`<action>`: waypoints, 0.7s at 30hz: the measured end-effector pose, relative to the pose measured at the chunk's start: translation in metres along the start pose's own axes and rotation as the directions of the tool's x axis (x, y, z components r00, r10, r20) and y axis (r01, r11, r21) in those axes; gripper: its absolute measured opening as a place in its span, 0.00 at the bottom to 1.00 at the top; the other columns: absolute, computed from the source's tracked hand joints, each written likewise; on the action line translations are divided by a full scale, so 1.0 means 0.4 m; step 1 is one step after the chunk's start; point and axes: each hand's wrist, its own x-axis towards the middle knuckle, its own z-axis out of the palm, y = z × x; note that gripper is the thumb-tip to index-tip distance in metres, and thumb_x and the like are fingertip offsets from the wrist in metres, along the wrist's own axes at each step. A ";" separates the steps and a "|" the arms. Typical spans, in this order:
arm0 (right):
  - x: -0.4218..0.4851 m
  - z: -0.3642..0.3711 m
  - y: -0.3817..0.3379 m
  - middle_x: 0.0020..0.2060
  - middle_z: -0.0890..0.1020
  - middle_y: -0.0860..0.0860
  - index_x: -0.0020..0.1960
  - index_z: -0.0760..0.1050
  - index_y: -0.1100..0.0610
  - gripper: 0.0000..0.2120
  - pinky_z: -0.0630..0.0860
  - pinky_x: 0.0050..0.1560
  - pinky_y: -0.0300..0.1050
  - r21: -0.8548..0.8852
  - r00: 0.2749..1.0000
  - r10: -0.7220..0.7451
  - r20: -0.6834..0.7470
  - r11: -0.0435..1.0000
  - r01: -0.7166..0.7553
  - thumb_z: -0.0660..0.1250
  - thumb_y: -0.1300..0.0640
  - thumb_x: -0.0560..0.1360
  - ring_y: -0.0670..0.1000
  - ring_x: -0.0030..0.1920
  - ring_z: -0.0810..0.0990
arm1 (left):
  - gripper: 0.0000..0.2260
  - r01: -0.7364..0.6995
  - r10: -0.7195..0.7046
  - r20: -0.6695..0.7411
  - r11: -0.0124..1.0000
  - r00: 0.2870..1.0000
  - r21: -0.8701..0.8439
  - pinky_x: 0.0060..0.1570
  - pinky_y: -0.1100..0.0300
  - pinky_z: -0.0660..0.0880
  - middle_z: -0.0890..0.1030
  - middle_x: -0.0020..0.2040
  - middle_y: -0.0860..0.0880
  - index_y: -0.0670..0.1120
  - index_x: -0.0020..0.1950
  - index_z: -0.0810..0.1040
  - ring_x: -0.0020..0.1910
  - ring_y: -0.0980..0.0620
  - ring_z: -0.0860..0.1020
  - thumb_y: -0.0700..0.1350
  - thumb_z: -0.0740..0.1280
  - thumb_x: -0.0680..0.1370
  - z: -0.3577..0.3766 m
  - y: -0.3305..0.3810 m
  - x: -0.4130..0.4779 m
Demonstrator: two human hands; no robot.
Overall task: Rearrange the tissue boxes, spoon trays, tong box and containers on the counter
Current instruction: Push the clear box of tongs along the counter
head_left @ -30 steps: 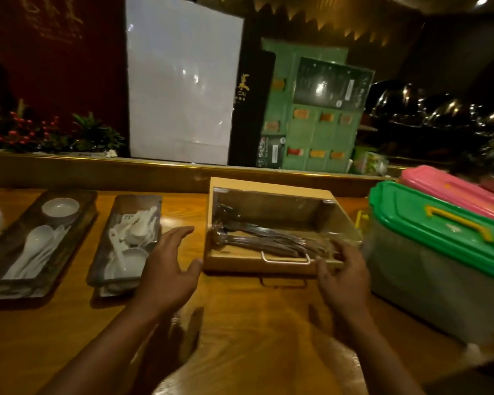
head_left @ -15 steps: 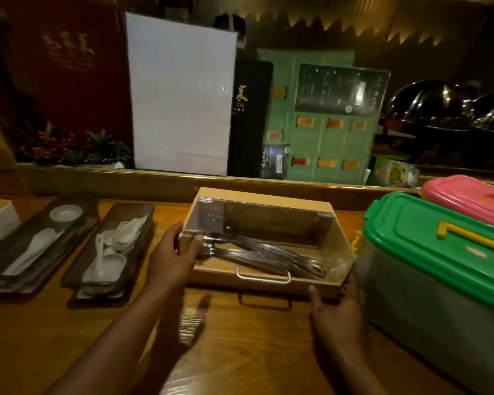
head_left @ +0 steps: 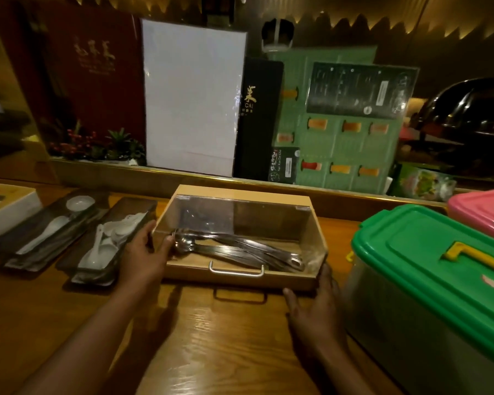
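Observation:
The wooden tong box [head_left: 240,192] with a clear lid and metal tongs [head_left: 234,248] inside sits mid-counter. My left hand [head_left: 143,256] grips its left side, thumb over the clear edge. At the box's front right corner, my right hand [head_left: 315,305] presses against the wood. Two dark spoon trays [head_left: 117,243] [head_left: 40,232] with white spoons lie to the left. A white tissue box [head_left: 6,206] stands at far left. A green-lidded container [head_left: 428,269] and a pink-lidded one [head_left: 479,212] stand on the right.
A raised gold-edged ledge [head_left: 240,181] runs behind the counter, holding a white board [head_left: 191,95], menus and a plant with red berries [head_left: 97,143]. Bare wooden counter [head_left: 226,337] lies between my arms, close to the front edge.
My left hand went from hovering over the counter to gripping the tong box's left side. My right hand slid from the box's front to its front right corner.

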 end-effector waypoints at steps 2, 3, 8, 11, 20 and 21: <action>0.004 -0.003 -0.003 0.75 0.66 0.52 0.79 0.48 0.42 0.48 0.76 0.64 0.57 0.014 1.000 -0.019 0.013 1.000 0.019 0.75 0.42 0.70 0.57 0.70 0.71 | 0.24 -0.004 0.004 -0.015 1.000 1.000 0.030 0.60 0.43 0.77 0.77 0.68 0.44 0.52 0.76 0.68 0.64 0.44 0.77 0.47 0.68 0.80 0.000 0.003 0.014; 0.003 -0.004 -0.003 0.75 0.66 0.51 0.79 0.47 0.41 0.48 0.76 0.63 0.56 0.022 0.999 -0.034 0.015 0.999 0.033 0.75 0.42 0.70 0.56 0.70 0.71 | 0.24 -0.009 0.010 -0.021 0.999 1.000 0.045 0.58 0.45 0.77 0.77 0.68 0.44 0.52 0.75 0.69 0.64 0.43 0.77 0.46 0.68 0.80 0.001 0.005 0.017; -0.015 -0.032 0.009 0.78 0.61 0.48 0.80 0.40 0.38 0.50 0.72 0.67 0.52 0.068 0.991 -0.094 0.090 0.994 0.088 0.74 0.45 0.72 0.53 0.72 0.68 | 0.23 -0.006 0.008 -0.032 0.998 0.999 0.065 0.58 0.43 0.77 0.76 0.69 0.44 0.54 0.76 0.67 0.65 0.42 0.76 0.46 0.66 0.81 0.007 0.009 0.019; -0.025 -0.061 0.030 0.79 0.59 0.47 0.79 0.43 0.35 0.47 0.71 0.70 0.57 0.121 0.986 -0.060 0.157 0.992 0.041 0.73 0.47 0.73 0.53 0.75 0.65 | 0.24 -0.088 0.102 -0.095 0.986 0.990 0.140 0.63 0.39 0.73 0.73 0.71 0.43 0.53 0.76 0.66 0.68 0.40 0.73 0.46 0.67 0.80 0.022 0.021 -0.018; -0.180 -0.314 0.123 0.55 0.82 0.47 0.66 0.75 0.48 0.18 0.78 0.48 0.37 0.163 0.936 0.035 0.350 0.982 -0.098 0.71 0.54 0.78 0.43 0.51 0.81 | 0.26 -0.423 0.416 0.176 0.906 0.892 0.002 0.65 0.49 0.71 0.68 0.74 0.46 0.50 0.75 0.68 0.71 0.49 0.68 0.44 0.70 0.79 0.167 0.114 -0.317; -0.205 -0.338 0.139 0.53 0.83 0.48 0.65 0.76 0.50 0.16 0.77 0.44 0.36 0.174 0.944 0.057 0.326 0.977 -0.120 0.71 0.55 0.77 0.42 0.47 0.82 | 0.25 -0.435 0.429 0.229 0.900 0.874 -0.029 0.65 0.48 0.72 0.69 0.73 0.47 0.51 0.75 0.68 0.70 0.50 0.69 0.45 0.70 0.78 0.182 0.126 -0.352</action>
